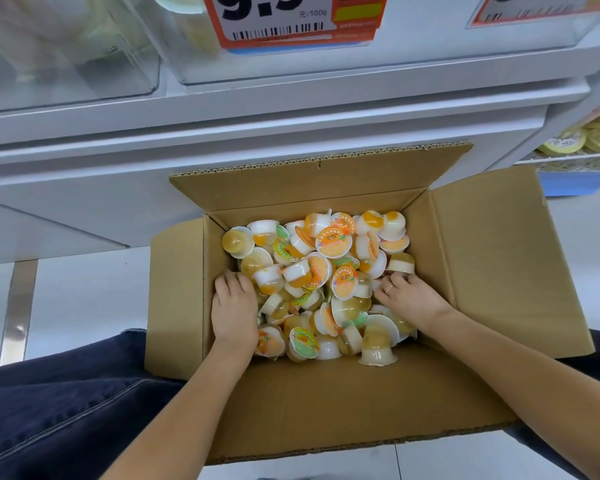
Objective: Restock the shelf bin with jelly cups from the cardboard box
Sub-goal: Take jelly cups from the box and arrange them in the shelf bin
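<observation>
The fingers (230, 282) of the left hand (234, 308) lie flat and close together on the left side of the pile. They press down on the jelly cups (321, 282) and do not curl round any one cup. The fingers (394, 284) of the right hand (407, 299) bend down into the right side of the pile. Their tips are hidden among the cups, so I cannot tell if they pinch a cup or just push in. There is a ring on one of these fingers.

The pile sits between the two hands. From the left hand the cups lie to the right. From the right hand they lie to the left. Both hands touch the pile, so neither is nearer. I think the next move is to push the hands toward each other and scoop up a bunch.

The cups are round and short, so they have no long side. They point every way: some lid up, some on their side, some upside down. There are too many to count, a few dozen at least.

All the cups are in one cardboard box (499, 265) on the floor, with its four flaps folded open. The clear shelf bin (70, 64) is up above, past the far side of the box. Two hands, one box, two price tags (291, 19) at the top.
</observation>
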Demonstrator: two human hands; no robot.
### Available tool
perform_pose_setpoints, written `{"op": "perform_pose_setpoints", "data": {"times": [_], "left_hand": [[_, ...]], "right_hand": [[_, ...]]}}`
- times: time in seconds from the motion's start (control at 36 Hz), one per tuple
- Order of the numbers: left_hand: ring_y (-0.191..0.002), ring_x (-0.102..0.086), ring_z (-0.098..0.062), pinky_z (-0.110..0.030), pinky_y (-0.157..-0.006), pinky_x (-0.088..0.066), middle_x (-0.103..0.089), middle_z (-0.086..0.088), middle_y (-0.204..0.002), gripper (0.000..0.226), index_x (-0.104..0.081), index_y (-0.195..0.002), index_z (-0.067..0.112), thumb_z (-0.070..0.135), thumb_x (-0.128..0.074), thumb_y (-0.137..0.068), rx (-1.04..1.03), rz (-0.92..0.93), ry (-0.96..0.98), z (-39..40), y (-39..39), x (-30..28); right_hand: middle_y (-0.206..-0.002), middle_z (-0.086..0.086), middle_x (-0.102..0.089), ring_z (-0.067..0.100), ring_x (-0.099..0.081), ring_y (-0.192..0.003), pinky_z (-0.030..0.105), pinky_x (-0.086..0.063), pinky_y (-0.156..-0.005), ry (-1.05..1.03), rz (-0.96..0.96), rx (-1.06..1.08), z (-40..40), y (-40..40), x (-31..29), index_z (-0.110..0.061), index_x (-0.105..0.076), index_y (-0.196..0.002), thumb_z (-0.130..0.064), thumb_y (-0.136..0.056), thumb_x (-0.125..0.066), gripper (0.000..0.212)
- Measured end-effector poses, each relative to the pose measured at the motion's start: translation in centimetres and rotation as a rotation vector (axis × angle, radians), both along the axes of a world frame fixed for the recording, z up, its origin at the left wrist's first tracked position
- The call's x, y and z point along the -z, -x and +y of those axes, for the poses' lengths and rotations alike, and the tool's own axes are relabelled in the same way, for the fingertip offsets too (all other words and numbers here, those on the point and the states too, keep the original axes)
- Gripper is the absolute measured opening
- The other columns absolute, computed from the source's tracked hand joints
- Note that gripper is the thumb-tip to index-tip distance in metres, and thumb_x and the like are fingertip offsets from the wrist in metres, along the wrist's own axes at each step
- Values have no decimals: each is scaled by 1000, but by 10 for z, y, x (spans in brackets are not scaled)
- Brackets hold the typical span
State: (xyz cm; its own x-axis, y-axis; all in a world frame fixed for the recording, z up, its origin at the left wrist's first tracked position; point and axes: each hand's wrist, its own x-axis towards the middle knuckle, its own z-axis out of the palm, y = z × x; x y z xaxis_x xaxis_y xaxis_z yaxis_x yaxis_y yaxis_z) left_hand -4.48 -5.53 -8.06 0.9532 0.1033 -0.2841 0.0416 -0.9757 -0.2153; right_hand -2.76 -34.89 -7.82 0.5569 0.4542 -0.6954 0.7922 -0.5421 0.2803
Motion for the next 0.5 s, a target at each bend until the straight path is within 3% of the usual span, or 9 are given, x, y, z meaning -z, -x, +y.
{"op": "perform_pose_setpoints", "data": {"times": [0.03, 0.08, 0.28, 0.36, 0.42, 0.5], "left_hand": [[-125, -43, -30, -32, -102, -41, -44, -20, -139, 48, -42, -131, 2, 14, -59, -88, 2, 42, -42, 1, -4, 2], [-132, -34, -29, -31, -107, -32, -36, -18, -144, 46, -35, -134, 4, 20, -50, -93, 29, 78, -53, 2, -12, 3], [-114, -48, -25, -29, -95, -41, -52, -12, -125, 24, -41, -118, 8, 10, -42, -95, 82, 124, -115, -2, -26, -6], [-112, -47, -27, -31, -92, -42, -50, -14, -124, 26, -40, -119, 10, 12, -45, -94, 52, 143, -119, -7, -26, -8], [-110, -46, -27, -33, -93, -41, -45, -15, -123, 26, -38, -118, 13, 15, -44, -93, 30, 138, -146, -9, -22, -10], [-113, -44, -27, -31, -97, -39, -36, -19, -130, 30, -34, -120, 15, 16, -45, -93, -9, 105, -127, -11, -16, -9]], "right_hand": [[-142, 23, -36, 38, -37, -127, 43, -40, -101, 6, 13, -1, 1, -2, -1, 2, -21, -140, 0, -96, -36, 47], [-142, 21, -38, 36, -37, -129, 41, -40, -101, -6, 35, 0, 2, -6, -4, 1, -22, -141, -2, -95, -38, 49], [-145, 8, -38, 27, -38, -130, 34, -40, -98, -109, 59, 216, 1, -9, -21, -12, -25, -144, -2, -92, -47, 58], [-138, 2, -44, 24, -45, -121, 32, -47, -85, -274, 12, 528, -3, -5, -31, -20, -32, -137, -1, -86, -56, 60], [-125, 1, -51, 23, -52, -106, 34, -50, -76, -496, 5, 793, -6, -4, -33, -21, -41, -122, -9, -82, -66, 49], [-101, -1, -56, 17, -53, -81, 35, -50, -69, -892, 144, 1238, -3, -7, -37, -18, -48, -101, -15, -70, -81, 45]]}}
